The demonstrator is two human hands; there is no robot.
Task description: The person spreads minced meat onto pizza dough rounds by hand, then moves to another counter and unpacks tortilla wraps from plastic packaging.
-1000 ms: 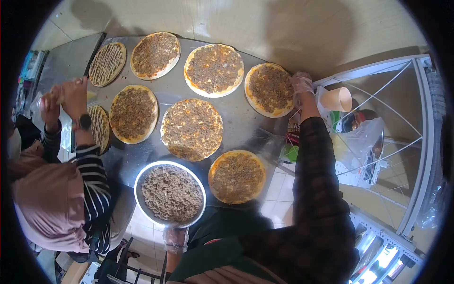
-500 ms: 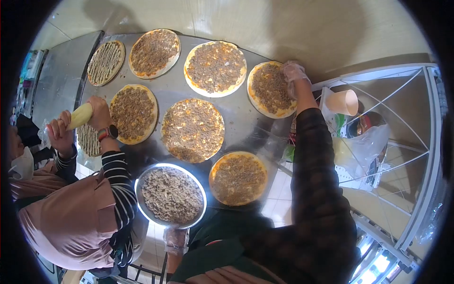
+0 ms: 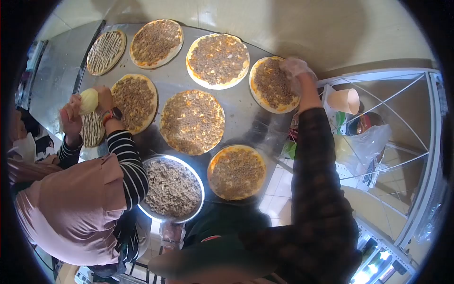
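Observation:
My left hand point(image 3: 171, 235), in a clear plastic glove, grips the near rim of a round metal bowl point(image 3: 202, 201) filled with crumbly ground meat point(image 3: 172, 187). My right hand point(image 3: 299, 73), also gloved, is stretched far forward to the upper right edge of a meat-topped pizza point(image 3: 273, 85). Its fingers are over the topping, but the glove and blur hide how they are bent. Closest to the bowl lies another meat pizza point(image 3: 237, 172), with a larger one point(image 3: 192, 122) beyond it.
Left of me, a co-worker's hands point(image 3: 104, 99) squeeze a piping bag point(image 3: 89, 101) above a striped pizza point(image 3: 92, 128). More pizzas stand along the back of the metal table point(image 3: 246, 125). A white wire rack point(image 3: 428, 156) with a paper cup point(image 3: 344, 101) is on the right.
My right hand has shifted slightly across the far-right pizza's edge. The co-worker's arms have moved right, so a striped sleeve now overlaps the bowl's left rim. The view has tilted a little.

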